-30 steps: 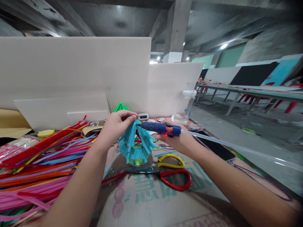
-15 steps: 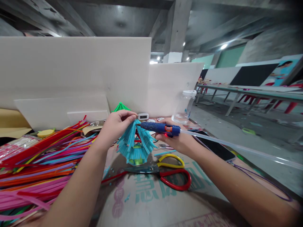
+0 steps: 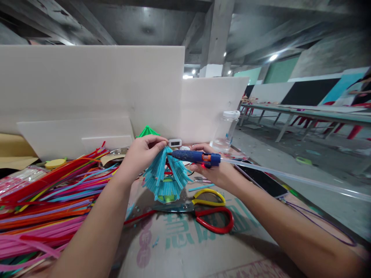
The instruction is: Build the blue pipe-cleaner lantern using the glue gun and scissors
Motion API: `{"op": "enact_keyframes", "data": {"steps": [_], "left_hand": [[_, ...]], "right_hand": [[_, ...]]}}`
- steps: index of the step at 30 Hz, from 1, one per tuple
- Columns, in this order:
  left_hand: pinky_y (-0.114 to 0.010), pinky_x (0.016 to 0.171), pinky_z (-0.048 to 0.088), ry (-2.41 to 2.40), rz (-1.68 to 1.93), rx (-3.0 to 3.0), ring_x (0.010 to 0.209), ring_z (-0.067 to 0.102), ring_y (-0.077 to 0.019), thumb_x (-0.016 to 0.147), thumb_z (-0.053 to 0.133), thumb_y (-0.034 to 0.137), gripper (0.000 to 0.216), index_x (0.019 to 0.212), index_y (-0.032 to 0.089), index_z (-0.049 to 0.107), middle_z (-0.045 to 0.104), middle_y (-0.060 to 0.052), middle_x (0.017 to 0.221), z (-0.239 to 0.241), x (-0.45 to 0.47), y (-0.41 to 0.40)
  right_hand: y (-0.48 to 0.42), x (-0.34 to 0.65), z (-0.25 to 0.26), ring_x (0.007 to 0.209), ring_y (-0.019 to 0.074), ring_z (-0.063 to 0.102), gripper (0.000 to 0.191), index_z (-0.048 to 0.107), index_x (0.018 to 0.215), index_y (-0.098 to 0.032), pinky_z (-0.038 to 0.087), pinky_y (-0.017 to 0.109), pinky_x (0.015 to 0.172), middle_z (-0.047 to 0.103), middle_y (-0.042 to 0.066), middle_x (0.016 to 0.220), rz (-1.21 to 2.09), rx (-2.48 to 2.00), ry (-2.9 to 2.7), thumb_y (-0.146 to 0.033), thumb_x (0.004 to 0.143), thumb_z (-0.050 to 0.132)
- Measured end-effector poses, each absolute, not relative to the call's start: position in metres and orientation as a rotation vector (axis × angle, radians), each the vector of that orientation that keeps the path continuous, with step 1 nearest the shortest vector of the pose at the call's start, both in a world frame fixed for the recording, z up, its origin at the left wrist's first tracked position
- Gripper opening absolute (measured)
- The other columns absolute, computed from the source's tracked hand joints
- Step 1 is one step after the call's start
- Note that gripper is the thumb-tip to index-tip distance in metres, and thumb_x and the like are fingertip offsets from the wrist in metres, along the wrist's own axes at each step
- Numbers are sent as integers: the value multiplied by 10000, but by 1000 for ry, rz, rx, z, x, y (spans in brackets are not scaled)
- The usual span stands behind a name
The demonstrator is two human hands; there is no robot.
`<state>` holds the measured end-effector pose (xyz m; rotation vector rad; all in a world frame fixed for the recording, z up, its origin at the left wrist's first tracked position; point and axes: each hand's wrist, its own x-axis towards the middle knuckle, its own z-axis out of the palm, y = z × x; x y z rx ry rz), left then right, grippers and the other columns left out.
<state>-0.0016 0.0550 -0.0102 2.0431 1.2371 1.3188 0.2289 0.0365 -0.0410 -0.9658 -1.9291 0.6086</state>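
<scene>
My left hand (image 3: 147, 152) pinches the top of a blue cone-shaped craft piece (image 3: 166, 179) built from pipe-cleaner strips in two flared tiers. A yellow-green base shows beneath its lower tier. In my right hand (image 3: 213, 173) is a blue glue gun (image 3: 194, 157), its nozzle at the upper part of the cone. A long clear glue stick (image 3: 275, 173) runs out of the gun's back end, to the right. Scissors (image 3: 197, 210) with one yellow and one red handle lie in front of the cone on printed cardboard (image 3: 179, 255).
Bundles of colourful pipe cleaners (image 3: 52, 208) cover the left side. Behind stand a green cone (image 3: 147, 131), a small white digital display (image 3: 175, 143) and a clear bottle (image 3: 226, 131). A phone (image 3: 263, 179) lies at right. White panels (image 3: 95, 85) line the back.
My hands, the cone and the glue gun hold nearly the same positions. Far off at the right, a person has shifted rightward.
</scene>
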Motion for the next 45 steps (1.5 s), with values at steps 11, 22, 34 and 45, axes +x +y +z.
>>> {"op": "enact_keyframes", "data": {"steps": [11, 22, 34, 45], "left_hand": [[-295, 752, 473, 1271, 1297, 2102, 874, 648, -212, 835, 562, 424, 296, 924, 183, 710, 728, -62, 947, -6, -1, 51], [-297, 732, 488, 1243, 1306, 2057, 843, 647, -208, 824, 576, 427, 294, 924, 187, 712, 725, -61, 926, -9, -2, 55], [-298, 744, 487, 1269, 1308, 2072, 817, 646, -198, 832, 569, 425, 282, 918, 198, 713, 722, -50, 892, -8, -2, 55], [-285, 728, 479, 1220, 1326, 2052, 827, 642, -194, 828, 588, 421, 290, 931, 178, 705, 719, -61, 909, -10, -2, 55]], "right_hand": [[34, 228, -35, 631, 168, 629, 402, 529, 1037, -202, 491, 280, 562, 649, 8, 740, 633, -996, -1944, -357, 717, 718], [39, 231, -41, 740, 172, 615, 394, 571, 1054, -220, 489, 292, 639, 655, 22, 866, 563, -962, -1972, -346, 721, 740], [33, 231, -36, 670, 151, 559, 389, 600, 1016, -211, 434, 274, 595, 650, 11, 826, 527, -1004, -2019, -376, 699, 756], [35, 232, -36, 698, 171, 595, 386, 586, 992, -205, 457, 283, 618, 648, 12, 777, 570, -990, -1987, -381, 689, 749]]}}
